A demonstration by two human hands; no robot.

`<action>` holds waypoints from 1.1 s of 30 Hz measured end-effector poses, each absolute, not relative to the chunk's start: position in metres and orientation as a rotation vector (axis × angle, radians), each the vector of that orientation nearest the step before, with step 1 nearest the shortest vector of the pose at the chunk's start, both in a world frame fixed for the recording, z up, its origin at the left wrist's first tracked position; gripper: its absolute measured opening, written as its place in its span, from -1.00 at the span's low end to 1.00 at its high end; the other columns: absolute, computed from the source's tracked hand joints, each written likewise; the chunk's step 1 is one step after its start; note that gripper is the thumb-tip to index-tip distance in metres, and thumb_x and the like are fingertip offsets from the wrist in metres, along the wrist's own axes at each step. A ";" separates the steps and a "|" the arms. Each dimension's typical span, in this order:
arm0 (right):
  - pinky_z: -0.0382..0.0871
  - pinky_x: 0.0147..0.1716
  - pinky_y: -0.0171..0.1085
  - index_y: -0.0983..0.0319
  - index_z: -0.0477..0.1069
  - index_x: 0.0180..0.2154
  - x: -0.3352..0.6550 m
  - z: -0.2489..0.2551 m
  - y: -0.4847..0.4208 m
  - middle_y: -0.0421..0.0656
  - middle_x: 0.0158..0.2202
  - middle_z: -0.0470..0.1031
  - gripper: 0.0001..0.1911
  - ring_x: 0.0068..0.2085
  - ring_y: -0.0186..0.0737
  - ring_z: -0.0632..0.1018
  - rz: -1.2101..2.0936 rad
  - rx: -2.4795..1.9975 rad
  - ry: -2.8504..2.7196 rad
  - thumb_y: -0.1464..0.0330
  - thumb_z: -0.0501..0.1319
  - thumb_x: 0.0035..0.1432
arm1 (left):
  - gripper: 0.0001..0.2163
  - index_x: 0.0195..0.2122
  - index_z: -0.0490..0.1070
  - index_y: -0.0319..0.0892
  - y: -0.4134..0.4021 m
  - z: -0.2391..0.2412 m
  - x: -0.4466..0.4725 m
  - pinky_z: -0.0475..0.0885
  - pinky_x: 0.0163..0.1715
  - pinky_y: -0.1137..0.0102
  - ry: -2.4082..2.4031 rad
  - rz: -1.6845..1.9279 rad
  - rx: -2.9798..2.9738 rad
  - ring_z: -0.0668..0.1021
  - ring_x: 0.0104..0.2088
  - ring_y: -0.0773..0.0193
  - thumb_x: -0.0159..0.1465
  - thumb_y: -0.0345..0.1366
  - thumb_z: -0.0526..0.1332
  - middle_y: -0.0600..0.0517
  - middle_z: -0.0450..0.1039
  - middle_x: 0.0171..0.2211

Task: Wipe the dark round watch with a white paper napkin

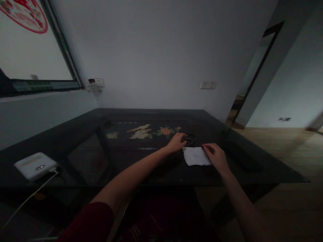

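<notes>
A white sheet of paper or cloth (196, 156) lies flat on the dark glass table (83, 134). Just beyond it sits a small dark object (191, 139), too dim to name. My left hand (176, 143) reaches to that dark object, fingers curled at its left edge. My right hand (215, 156) rests at the white sheet's right edge, fingers bent and touching its far right corner.
A white power bank (35, 165) with a white cable (30, 196) lies at the table's left front. A painted flower and bird panel (143, 131) shows under the glass. Wall sockets (208, 84) and a window (32, 57) are behind; wooden floor (282, 148) lies to the right.
</notes>
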State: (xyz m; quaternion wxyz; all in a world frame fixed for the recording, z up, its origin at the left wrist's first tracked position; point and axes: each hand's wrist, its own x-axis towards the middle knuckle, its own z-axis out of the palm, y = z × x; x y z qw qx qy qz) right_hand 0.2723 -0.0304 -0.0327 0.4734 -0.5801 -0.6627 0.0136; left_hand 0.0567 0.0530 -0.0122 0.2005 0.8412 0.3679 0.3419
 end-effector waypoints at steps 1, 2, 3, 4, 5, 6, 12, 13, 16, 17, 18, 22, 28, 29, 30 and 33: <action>0.40 -0.20 -0.12 0.25 0.52 -0.27 0.272 -0.035 -0.030 -0.01 -0.23 0.53 -0.67 -0.21 -0.09 0.53 0.031 -1.421 -1.635 0.19 0.09 0.17 | -0.61 0.07 0.35 -0.28 0.058 -0.011 0.066 0.25 0.19 0.25 1.080 0.959 2.316 0.39 0.14 0.11 0.20 -0.34 0.18 -0.20 0.39 0.05; 0.40 -0.18 -0.12 0.25 0.52 -0.27 0.271 -0.037 -0.031 -0.01 -0.24 0.54 -0.68 -0.20 -0.09 0.53 0.031 -1.420 -1.654 0.20 0.08 0.17 | -0.55 0.12 0.30 -0.29 0.063 -0.010 0.075 0.24 0.20 0.23 1.126 0.955 2.284 0.36 0.17 0.08 0.20 -0.30 0.20 -0.23 0.35 0.10; 0.39 -0.16 -0.12 0.25 0.52 -0.27 0.269 -0.038 -0.031 -0.01 -0.24 0.54 -0.69 -0.19 -0.09 0.53 0.032 -1.419 -1.678 0.22 0.08 0.17 | -0.48 0.17 0.24 -0.29 0.067 -0.010 0.083 0.22 0.20 0.20 1.175 0.962 2.248 0.34 0.19 0.05 0.19 -0.25 0.22 -0.25 0.31 0.13; 0.39 -0.14 -0.12 0.25 0.51 -0.28 0.266 -0.039 -0.031 -0.02 -0.25 0.54 -0.69 -0.19 -0.09 0.53 0.034 -1.418 -1.707 0.23 0.07 0.17 | -0.43 0.20 0.20 -0.28 0.071 -0.011 0.091 0.20 0.21 0.17 1.217 0.971 2.214 0.33 0.20 0.02 0.19 -0.21 0.23 -0.26 0.29 0.15; 0.38 -0.13 -0.12 0.25 0.51 -0.28 0.264 -0.039 -0.031 -0.02 -0.25 0.54 -0.70 -0.18 -0.08 0.53 0.037 -1.421 -1.736 0.24 0.07 0.18 | -0.39 0.23 0.15 -0.26 0.075 -0.012 0.099 0.18 0.22 0.14 1.242 0.991 2.183 0.30 0.23 0.00 0.18 -0.17 0.24 -0.27 0.26 0.17; 0.37 -0.12 -0.12 0.25 0.51 -0.29 0.263 -0.039 -0.031 -0.02 -0.25 0.54 -0.70 -0.18 -0.08 0.53 0.041 -1.427 -1.762 0.24 0.07 0.18 | -0.33 0.26 0.11 -0.26 0.078 -0.014 0.105 0.16 0.22 0.12 1.263 1.001 2.152 0.27 0.25 -0.03 0.17 -0.14 0.26 -0.30 0.22 0.21; 0.37 -0.17 -0.16 0.24 0.52 -0.29 0.261 -0.035 -0.034 -0.04 -0.28 0.52 -0.72 -0.23 -0.11 0.53 0.111 -1.497 -1.823 0.27 0.08 0.17 | -0.13 0.33 -0.05 -0.35 0.085 -0.025 0.126 0.14 0.21 0.12 1.315 0.889 2.102 0.26 0.26 -0.14 0.12 -0.03 0.32 -0.42 0.16 0.22; 0.37 -0.18 -0.16 0.24 0.53 -0.28 0.261 -0.034 -0.035 -0.05 -0.28 0.52 -0.73 -0.23 -0.12 0.53 0.125 -1.502 -1.832 0.28 0.09 0.17 | -0.13 0.33 -0.04 -0.35 0.085 -0.026 0.127 0.14 0.21 0.13 1.329 0.885 2.113 0.27 0.25 -0.15 0.11 -0.06 0.33 -0.42 0.17 0.21; 0.37 -0.19 -0.17 0.24 0.53 -0.27 0.260 -0.032 -0.037 -0.06 -0.29 0.51 -0.73 -0.24 -0.12 0.52 0.149 -1.497 -1.842 0.27 0.09 0.16 | -0.13 0.32 -0.01 -0.32 0.083 -0.029 0.127 0.17 0.18 0.14 1.353 0.937 2.090 0.30 0.23 -0.14 0.07 -0.13 0.38 -0.42 0.17 0.19; 0.37 -0.19 -0.17 0.24 0.53 -0.28 0.259 -0.032 -0.037 -0.06 -0.30 0.51 -0.73 -0.24 -0.13 0.52 0.155 -1.494 -1.836 0.27 0.10 0.16 | -0.12 0.31 0.00 -0.30 0.082 -0.030 0.126 0.18 0.18 0.15 1.356 0.965 2.072 0.30 0.22 -0.13 0.05 -0.13 0.40 -0.41 0.16 0.18; 0.37 -0.20 -0.17 0.23 0.53 -0.28 0.259 -0.032 -0.037 -0.07 -0.31 0.51 -0.74 -0.25 -0.13 0.52 0.163 -1.491 -1.826 0.27 0.10 0.16 | -0.11 0.30 0.01 -0.29 0.081 -0.032 0.125 0.18 0.17 0.14 1.356 0.993 2.054 0.31 0.22 -0.13 0.03 -0.12 0.41 -0.40 0.16 0.18; 0.37 -0.19 -0.17 0.22 0.54 -0.29 0.259 -0.034 -0.037 -0.08 -0.30 0.52 -0.76 -0.24 -0.14 0.52 0.185 -1.468 -1.793 0.27 0.13 0.14 | -0.07 0.29 0.03 -0.31 0.079 -0.038 0.118 0.21 0.15 0.15 1.347 1.004 2.042 0.34 0.18 -0.14 -0.03 -0.09 0.44 -0.40 0.20 0.14; 0.38 -0.22 -0.18 0.21 0.54 -0.28 0.261 -0.037 -0.037 -0.10 -0.33 0.52 -0.75 -0.27 -0.15 0.52 0.203 -1.457 -1.782 0.25 0.13 0.13 | -0.15 0.27 0.09 -0.30 0.078 -0.043 0.113 0.27 0.10 0.18 1.286 1.058 2.104 0.40 0.13 -0.07 0.01 -0.13 0.43 -0.35 0.29 0.10; 0.38 -0.22 -0.18 0.22 0.54 -0.28 0.261 -0.036 -0.037 -0.09 -0.32 0.52 -0.74 -0.27 -0.15 0.52 0.211 -1.454 -1.785 0.25 0.13 0.13 | -0.15 0.26 0.10 -0.31 0.078 -0.043 0.113 0.28 0.09 0.19 1.284 1.069 2.105 0.41 0.12 -0.07 0.01 -0.14 0.42 -0.35 0.30 0.09; 0.38 -0.22 -0.18 0.22 0.54 -0.27 0.261 -0.036 -0.038 -0.09 -0.32 0.52 -0.73 -0.27 -0.15 0.52 0.220 -1.451 -1.786 0.24 0.13 0.14 | -0.16 0.26 0.11 -0.32 0.078 -0.044 0.112 0.29 0.09 0.19 1.282 1.078 2.105 0.42 0.11 -0.06 0.00 -0.15 0.43 -0.35 0.31 0.08; 0.40 -0.21 -0.17 0.24 0.54 -0.25 0.261 -0.036 -0.038 -0.06 -0.28 0.52 -0.71 -0.24 -0.13 0.53 0.228 -1.444 -1.776 0.24 0.11 0.15 | -0.17 0.25 0.14 -0.32 0.079 -0.043 0.106 0.30 0.09 0.17 1.277 1.101 2.090 0.43 0.10 -0.05 -0.02 -0.18 0.44 -0.33 0.34 0.06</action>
